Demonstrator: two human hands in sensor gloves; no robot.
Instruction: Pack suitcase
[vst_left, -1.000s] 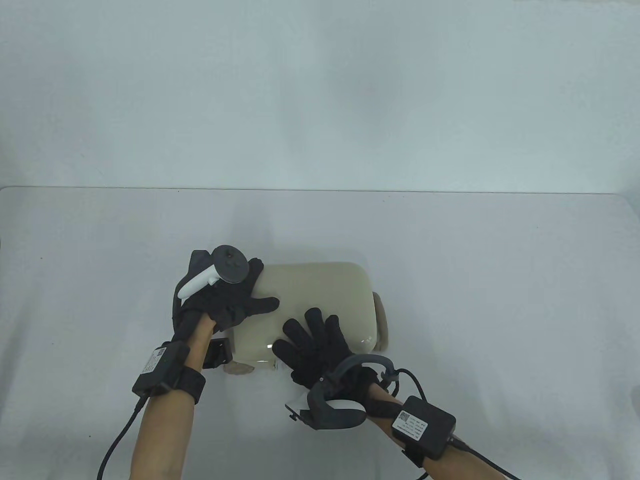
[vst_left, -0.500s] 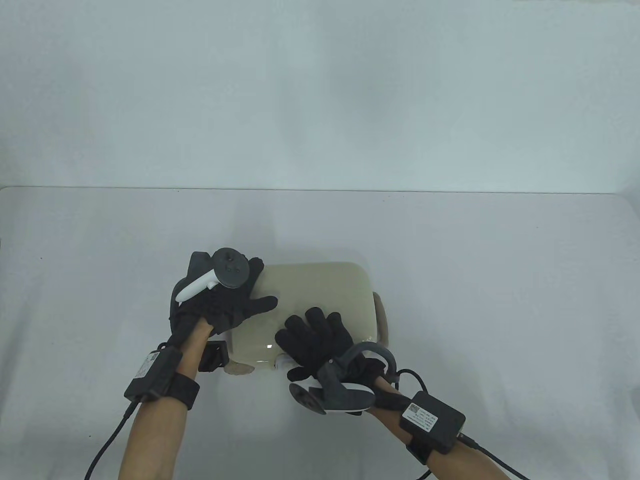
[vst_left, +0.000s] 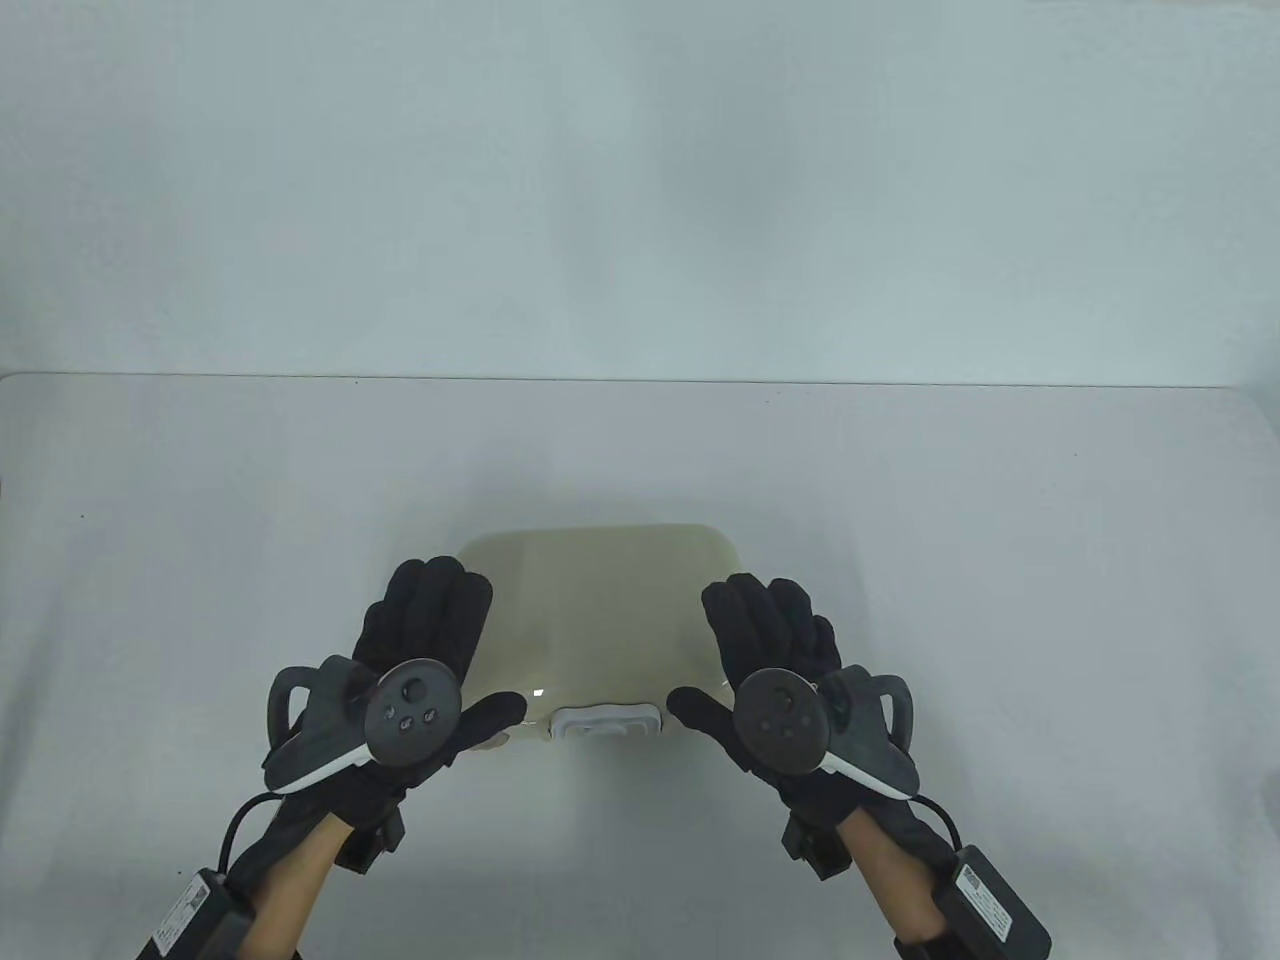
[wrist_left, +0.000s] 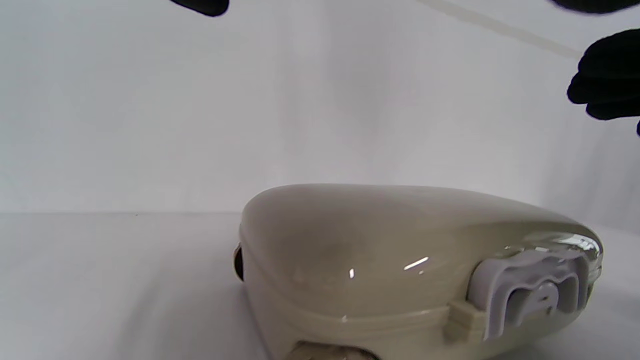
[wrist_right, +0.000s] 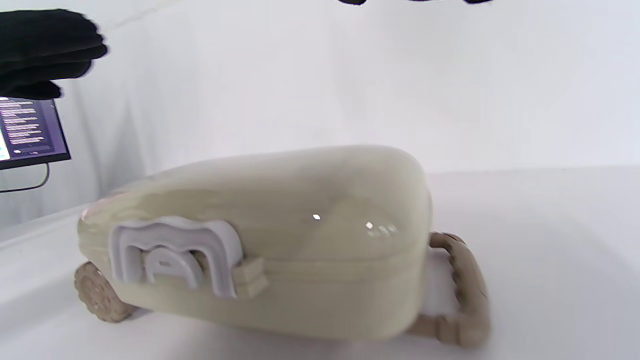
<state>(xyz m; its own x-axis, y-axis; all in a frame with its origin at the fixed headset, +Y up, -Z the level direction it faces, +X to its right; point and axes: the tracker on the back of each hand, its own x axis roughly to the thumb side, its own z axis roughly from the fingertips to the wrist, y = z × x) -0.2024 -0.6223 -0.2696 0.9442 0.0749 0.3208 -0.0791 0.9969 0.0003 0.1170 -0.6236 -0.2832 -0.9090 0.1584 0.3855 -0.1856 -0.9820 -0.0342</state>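
Note:
A small beige hard-shell suitcase (vst_left: 600, 600) lies flat and closed on the white table, with a light grey latch (vst_left: 608, 720) on its near side. It also shows in the left wrist view (wrist_left: 400, 260) and the right wrist view (wrist_right: 280, 235), where its latch (wrist_right: 170, 252), a wheel (wrist_right: 97, 297) and a handle (wrist_right: 465, 295) are seen. My left hand (vst_left: 430, 640) hovers open above the case's left end. My right hand (vst_left: 770, 640) hovers open above its right end. Neither hand holds anything.
The white table (vst_left: 1000, 520) spreads around the suitcase, backed by a white wall. A lit monitor (wrist_right: 30, 132) shows at the left edge of the right wrist view.
Both hands have lifted off the suitcase lid and drawn back toward me, apart to either side. The latch on the near side is now uncovered. The suitcase stays put.

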